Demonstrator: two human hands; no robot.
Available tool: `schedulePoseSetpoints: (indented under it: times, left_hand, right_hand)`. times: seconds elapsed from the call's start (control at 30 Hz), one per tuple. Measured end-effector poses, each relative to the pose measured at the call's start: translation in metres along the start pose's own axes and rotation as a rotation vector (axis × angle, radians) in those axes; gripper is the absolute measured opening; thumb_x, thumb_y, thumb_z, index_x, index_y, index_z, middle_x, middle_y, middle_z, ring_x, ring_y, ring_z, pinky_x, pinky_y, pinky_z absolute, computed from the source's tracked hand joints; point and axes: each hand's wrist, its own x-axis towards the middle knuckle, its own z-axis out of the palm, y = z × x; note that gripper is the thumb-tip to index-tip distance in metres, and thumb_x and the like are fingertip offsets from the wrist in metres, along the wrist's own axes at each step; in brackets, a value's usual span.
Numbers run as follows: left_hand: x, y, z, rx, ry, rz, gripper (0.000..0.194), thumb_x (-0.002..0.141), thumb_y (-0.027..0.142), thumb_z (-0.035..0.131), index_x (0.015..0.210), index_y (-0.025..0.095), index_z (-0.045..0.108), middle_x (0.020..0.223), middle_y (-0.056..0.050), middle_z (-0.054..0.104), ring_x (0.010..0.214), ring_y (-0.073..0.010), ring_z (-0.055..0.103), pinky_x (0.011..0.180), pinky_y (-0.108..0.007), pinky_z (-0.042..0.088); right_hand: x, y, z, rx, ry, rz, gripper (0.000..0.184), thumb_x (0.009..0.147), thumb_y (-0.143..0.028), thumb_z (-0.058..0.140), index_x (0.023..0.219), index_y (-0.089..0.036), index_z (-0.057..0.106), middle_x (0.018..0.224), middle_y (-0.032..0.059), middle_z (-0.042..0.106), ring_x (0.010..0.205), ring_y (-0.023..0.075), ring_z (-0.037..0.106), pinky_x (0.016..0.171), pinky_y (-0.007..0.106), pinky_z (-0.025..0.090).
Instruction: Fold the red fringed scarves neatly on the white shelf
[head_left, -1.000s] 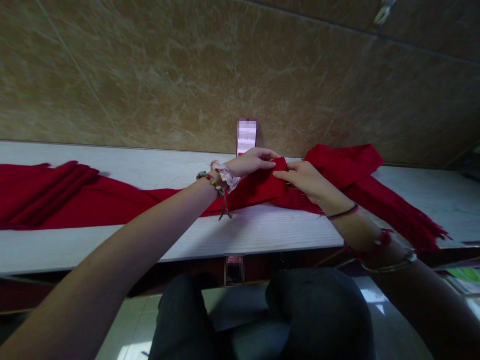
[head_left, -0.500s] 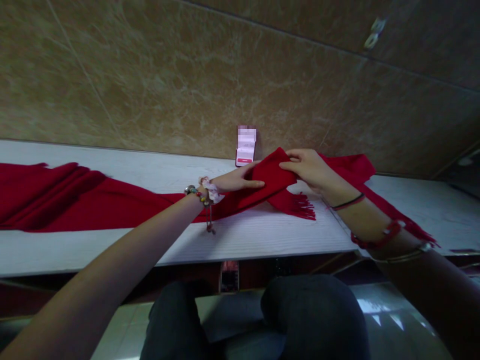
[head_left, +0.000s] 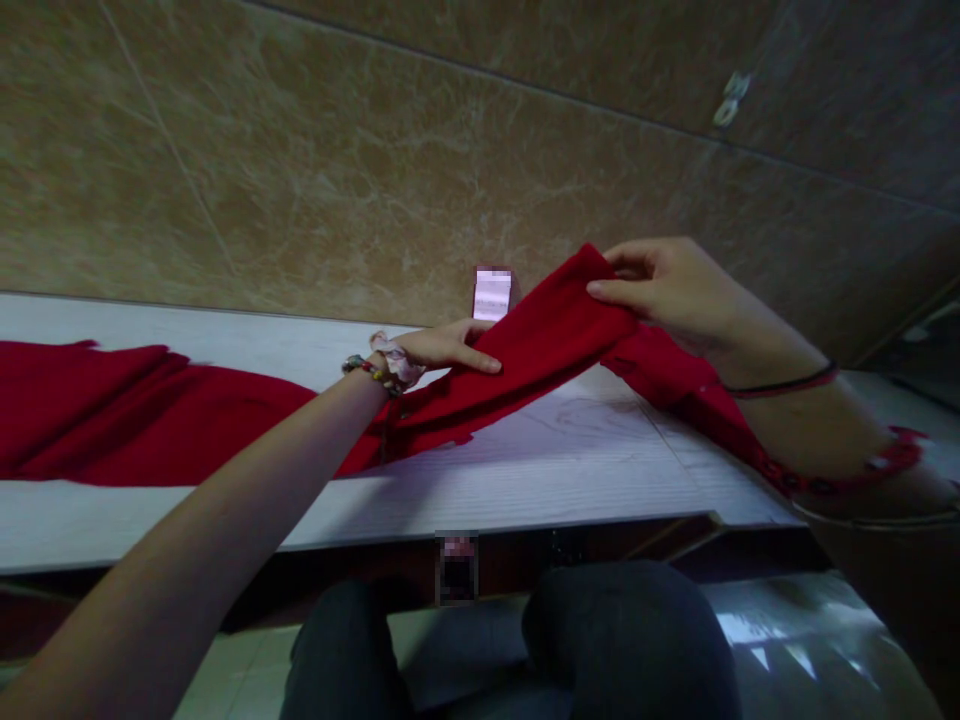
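Note:
A long red scarf (head_left: 532, 340) runs along a narrow white shelf (head_left: 465, 492), its left stretch lying bunched in soft folds. My right hand (head_left: 660, 290) pinches the scarf's right end between thumb and fingers, lifting it above the board. Further left, my left hand (head_left: 454, 347) grips the same scarf, thumb on top and the other fingers mostly hidden at its far edge. Between both hands the cloth slants upward as a flat folded strip. Beneath my right hand and forearm lies more red cloth (head_left: 675, 375), partly covered; whether it joins the held scarf I cannot tell.
Behind the shelf rises a brown marbled tile wall (head_left: 337, 180). A phone-like device (head_left: 493, 294) with a lit screen leans against it, beyond my left hand. My knees (head_left: 630, 630) are below the shelf's front edge.
My right hand has moved up and to the right, raising the scarf's end off the shelf. My left hand has slid left along the cloth. The fringe between them has gone from sight.

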Motion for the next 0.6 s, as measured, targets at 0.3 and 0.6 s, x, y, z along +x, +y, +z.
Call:
schedulePoseSetpoints:
  times: [0.3,0.6]
  left_hand:
    - [-0.003,-0.018,-0.017,0.359,-0.136,-0.135,0.043,0.070,0.037,0.061,0.106,0.015,0.060,0.092,-0.003,0.066,0.081,-0.0152,0.057,0.071,-0.022,0.042]
    - [0.021,-0.055,0.001,0.814,-0.229,-0.456,0.069,0.073,0.055,0.046,0.126,0.012,0.043,0.115,-0.011,0.057,0.097,-0.0188,0.054,0.082,-0.023,0.039]
  right_hand:
    - [-0.033,0.085,0.009,0.206,0.165,0.316,0.009,0.060,-0.019,0.064,0.067,-0.019,0.058,0.066,-0.0009,0.061,0.063,0.0140,0.058,0.064,0.029,0.050]
    - [-0.076,0.163,0.056,0.072,-0.001,0.477,0.006,0.067,-0.015,0.054,0.066,-0.020,0.050,0.059,-0.0017,0.059,0.058,0.0135,0.059,0.058,0.027,0.050]
